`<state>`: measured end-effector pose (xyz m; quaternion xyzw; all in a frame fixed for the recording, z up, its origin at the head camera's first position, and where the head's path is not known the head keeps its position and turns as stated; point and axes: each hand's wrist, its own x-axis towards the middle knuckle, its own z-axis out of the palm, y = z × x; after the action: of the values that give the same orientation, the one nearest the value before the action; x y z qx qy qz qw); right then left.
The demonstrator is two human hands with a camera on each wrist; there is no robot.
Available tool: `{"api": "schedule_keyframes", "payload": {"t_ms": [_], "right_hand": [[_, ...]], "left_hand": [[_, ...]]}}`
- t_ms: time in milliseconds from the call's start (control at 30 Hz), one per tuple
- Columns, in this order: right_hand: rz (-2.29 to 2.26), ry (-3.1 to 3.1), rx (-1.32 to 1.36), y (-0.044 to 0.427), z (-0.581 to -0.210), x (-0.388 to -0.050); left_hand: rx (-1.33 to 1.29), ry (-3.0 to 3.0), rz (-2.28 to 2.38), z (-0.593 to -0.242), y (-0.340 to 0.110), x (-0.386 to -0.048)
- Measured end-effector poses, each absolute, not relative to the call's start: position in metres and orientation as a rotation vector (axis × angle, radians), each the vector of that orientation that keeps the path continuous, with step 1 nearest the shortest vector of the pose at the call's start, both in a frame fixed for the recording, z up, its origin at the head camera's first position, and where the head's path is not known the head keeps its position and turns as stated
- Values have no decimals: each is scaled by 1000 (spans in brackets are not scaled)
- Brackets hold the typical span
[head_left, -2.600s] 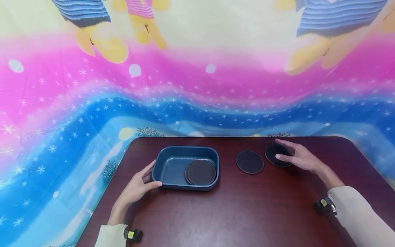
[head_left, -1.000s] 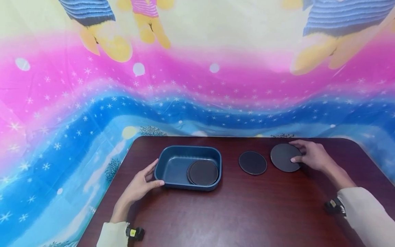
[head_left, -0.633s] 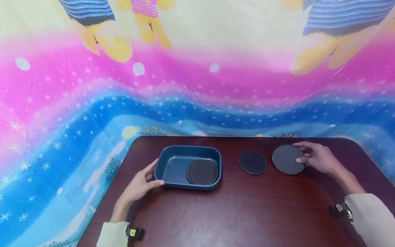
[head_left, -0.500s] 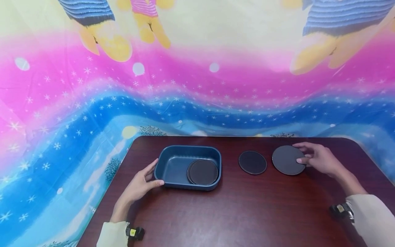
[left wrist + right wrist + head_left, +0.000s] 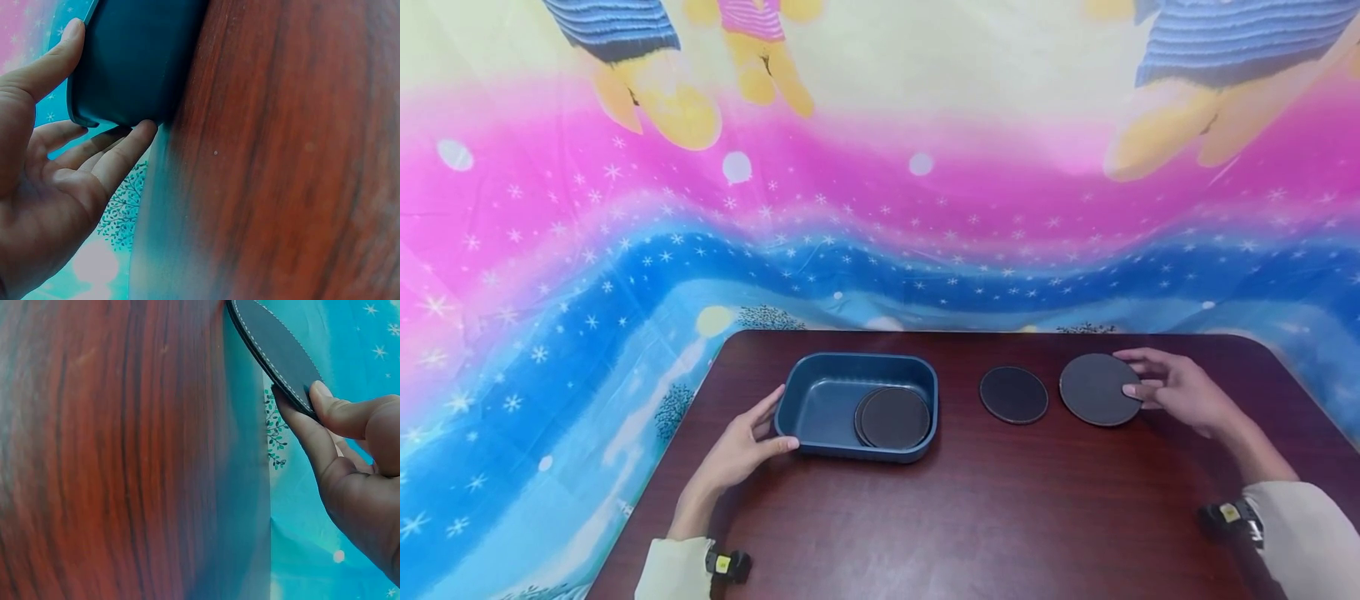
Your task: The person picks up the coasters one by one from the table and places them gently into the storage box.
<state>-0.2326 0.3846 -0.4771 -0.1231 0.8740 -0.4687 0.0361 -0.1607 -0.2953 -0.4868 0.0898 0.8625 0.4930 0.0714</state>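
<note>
In the head view, my right hand [image 5: 1187, 393] pinches the right edge of a round dark coaster [image 5: 1099, 390], thumb on top and fingers beneath. The right wrist view shows this stitched coaster [image 5: 284, 353] raised off the table. Another coaster [image 5: 1013, 395] lies flat to its left. My left hand [image 5: 739, 443] holds the left end of a dark blue rectangular box [image 5: 856, 456], its thumb at the front corner and fingers along the end wall. Inside the box, overlapping coasters [image 5: 895, 418] lie at the right side; the lower one is mostly hidden.
The dark red wooden table [image 5: 985, 517] has rounded far corners. Right behind its far edge hangs a colourful cloth backdrop [image 5: 880, 217] with printed figures and snowflakes.
Earlier my right hand was spread over the coaster lying on the table. Now it pinches the coaster, lifted and slightly farther right. My left hand stays at the box.
</note>
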Motion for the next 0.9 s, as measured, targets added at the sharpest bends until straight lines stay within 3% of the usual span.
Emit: {"api": "schedule_keyframes", "payload": {"t_ms": [900], "right_hand": [[-1484,2583,-285,360,-468,-223]], "left_hand": [[242,2558,1505,-486,-295,-161]]}}
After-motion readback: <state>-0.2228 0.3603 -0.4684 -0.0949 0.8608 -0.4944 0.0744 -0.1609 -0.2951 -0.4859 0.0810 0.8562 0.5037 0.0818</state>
